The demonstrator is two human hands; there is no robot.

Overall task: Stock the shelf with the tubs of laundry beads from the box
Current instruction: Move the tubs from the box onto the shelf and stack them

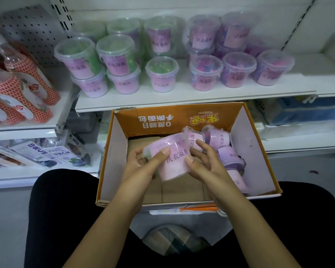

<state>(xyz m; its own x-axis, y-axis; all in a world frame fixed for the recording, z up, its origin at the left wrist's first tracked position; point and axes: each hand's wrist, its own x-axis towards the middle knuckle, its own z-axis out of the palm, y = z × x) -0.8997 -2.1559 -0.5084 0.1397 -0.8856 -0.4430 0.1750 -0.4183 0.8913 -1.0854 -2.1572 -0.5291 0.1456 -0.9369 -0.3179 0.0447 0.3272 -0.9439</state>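
Both hands hold one pink-labelled tub of laundry beads (172, 161) above the open cardboard box (259, 151), tilted on its side with the lid toward the left. My left hand (143, 163) grips the lid end and my right hand (203, 161) the base end. Several more tubs (220, 140) lie on their sides along the right of the box. On the white shelf (191, 99) above stand several tubs, green-bead ones (116, 55) on the left, some stacked two high, and purple-bead ones (238, 68) on the right.
Orange-patterned bottles (27, 89) stand on the shelf section at left, with boxed goods (52, 153) below them. Blue packs (307, 111) sit on the lower right shelf. The box rests in front of my knees (66, 200), with an orange-handled tool (199, 208) just beneath its near edge.
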